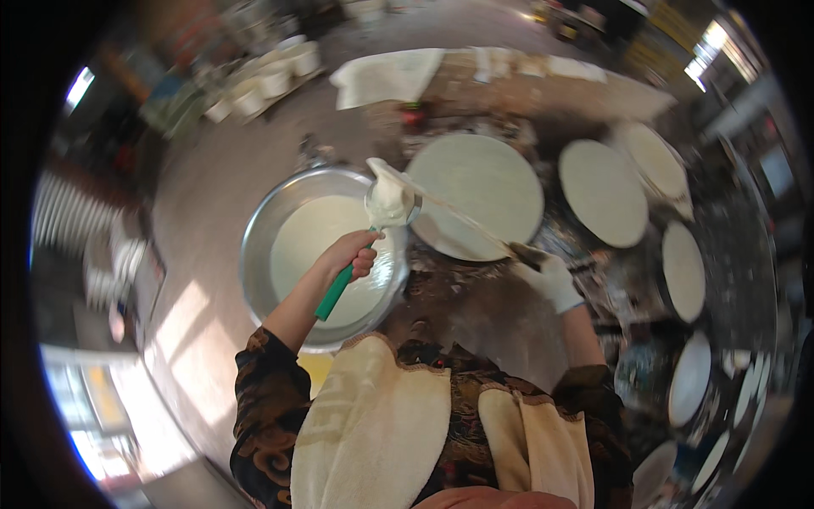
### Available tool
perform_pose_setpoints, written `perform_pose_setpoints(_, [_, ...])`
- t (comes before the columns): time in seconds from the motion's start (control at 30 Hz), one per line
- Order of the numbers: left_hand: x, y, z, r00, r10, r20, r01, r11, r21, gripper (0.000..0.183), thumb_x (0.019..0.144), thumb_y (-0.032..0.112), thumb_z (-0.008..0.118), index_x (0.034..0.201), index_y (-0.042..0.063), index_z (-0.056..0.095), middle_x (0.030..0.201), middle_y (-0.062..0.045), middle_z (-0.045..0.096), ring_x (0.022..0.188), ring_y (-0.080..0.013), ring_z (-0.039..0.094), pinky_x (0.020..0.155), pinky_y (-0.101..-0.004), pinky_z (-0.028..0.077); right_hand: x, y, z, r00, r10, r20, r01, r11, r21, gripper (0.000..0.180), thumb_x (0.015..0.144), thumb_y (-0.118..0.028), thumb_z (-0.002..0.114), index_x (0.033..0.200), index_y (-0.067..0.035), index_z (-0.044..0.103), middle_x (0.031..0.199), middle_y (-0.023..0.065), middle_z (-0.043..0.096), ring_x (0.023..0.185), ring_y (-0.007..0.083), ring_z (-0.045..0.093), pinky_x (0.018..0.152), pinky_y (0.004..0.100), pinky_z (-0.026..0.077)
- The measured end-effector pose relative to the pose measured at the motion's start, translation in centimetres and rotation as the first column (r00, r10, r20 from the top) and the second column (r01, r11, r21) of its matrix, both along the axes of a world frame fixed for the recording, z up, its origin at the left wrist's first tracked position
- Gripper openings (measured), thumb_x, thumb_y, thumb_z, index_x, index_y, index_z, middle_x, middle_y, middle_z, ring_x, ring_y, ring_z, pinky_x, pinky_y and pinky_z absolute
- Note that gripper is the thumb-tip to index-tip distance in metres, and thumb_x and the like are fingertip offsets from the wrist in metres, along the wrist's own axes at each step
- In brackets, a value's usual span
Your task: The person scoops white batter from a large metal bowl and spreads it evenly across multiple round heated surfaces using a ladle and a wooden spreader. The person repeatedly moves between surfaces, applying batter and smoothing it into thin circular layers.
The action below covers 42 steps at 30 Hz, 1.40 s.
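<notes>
My left hand (353, 254) grips the green handle (334, 294) of a ladle. Its bowl, coated with thick pale batter (391, 205), is over the right rim of a large metal basin (257, 219). More pale liquid batter (311, 254) fills much of the basin. In a white glove, my right hand (552, 281) holds the dark grip (526, 256) of a long thin tool (461, 216). That tool slants leftward across a round griddle (477, 191) covered with a pale layer, and its batter-coated far end meets the ladle. Whether it is a scraper or a stick is unclear.
Several more round griddles with pale surfaces, such as one on the right (603, 194), curve around my right side. Beyond them is a long brown surface with a white cloth (388, 76). White buckets (275, 79) stand at the upper left. A stack of pale discs (70, 210) is far left.
</notes>
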State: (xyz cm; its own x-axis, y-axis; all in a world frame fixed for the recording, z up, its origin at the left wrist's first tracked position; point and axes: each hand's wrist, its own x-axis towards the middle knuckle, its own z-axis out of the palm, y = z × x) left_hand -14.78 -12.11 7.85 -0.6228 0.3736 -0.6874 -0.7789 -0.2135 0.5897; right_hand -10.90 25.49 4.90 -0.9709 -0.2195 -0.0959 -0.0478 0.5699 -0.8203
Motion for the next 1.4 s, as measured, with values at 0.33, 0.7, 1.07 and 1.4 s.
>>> perform_pose_setpoints(0.33, [-2.9, 23.7, 4.1, 0.848, -0.497, -0.184, 0.526, 0.831, 0.182, 0.019, 0.092, 0.022, 0.044, 0.106, 0.009, 0.048, 0.05, 0.005, 0.032, 0.033, -0.0028, 0.029, 0.028, -0.0171, 0.024, 31.2, 14.7, -3.8, 0.416, -0.89, -0.184, 0.891, 0.36, 0.276, 0.026, 0.078, -0.025, 0.059, 0.091, -0.003, 0.059, 0.074, 0.0117, 0.059, 0.068, 0.0275, 0.058, 0.06, 0.0397, 0.044])
perform_pose_setpoints(0.7, [9.2, 56.0, 1.0, 0.4, -0.916, -0.036, 0.86, 0.362, 0.359, 0.018, 0.092, 0.021, 0.046, 0.103, 0.007, 0.047, 0.054, 0.007, 0.035, 0.04, -0.0006, 0.031, 0.032, -0.0151, 0.025, 35.2, 21.5, -9.2, 0.54, -0.554, 0.633, 0.636, -0.223, -0.739, 0.04, 0.088, -0.038, 0.049, 0.102, -0.002, 0.054, 0.056, 0.0043, 0.051, 0.039, 0.0122, 0.045, 0.035, 0.0247, 0.035])
perform_pose_setpoints(1.07, [20.3, 82.6, -7.0, -0.176, -0.976, 0.126, 0.944, -0.131, 0.301, 0.032, 0.093, 0.029, 0.043, 0.064, 0.015, 0.039, 0.045, 0.008, 0.032, 0.031, -0.0024, 0.031, 0.026, -0.0188, 0.021, 44.5, 33.8, -10.1, 0.045, -0.704, 0.709, 0.568, -0.565, -0.598, 0.042, 0.085, -0.046, 0.052, 0.093, -0.005, 0.056, 0.065, 0.0061, 0.055, 0.044, 0.0119, 0.044, 0.038, 0.0244, 0.034])
perform_pose_setpoints(1.4, [31.6, 101.0, -14.3, -0.388, -0.918, -0.08, 0.912, -0.395, 0.114, 0.016, 0.088, 0.02, 0.05, 0.081, 0.011, 0.039, 0.054, 0.004, 0.037, 0.038, -0.0039, 0.035, 0.033, -0.0201, 0.027, 44.6, 40.9, -14.8, -0.486, -0.535, 0.691, 0.435, -0.834, -0.34, 0.046, 0.08, -0.049, 0.054, 0.08, -0.003, 0.059, 0.063, 0.005, 0.053, 0.045, 0.0121, 0.044, 0.04, 0.026, 0.033])
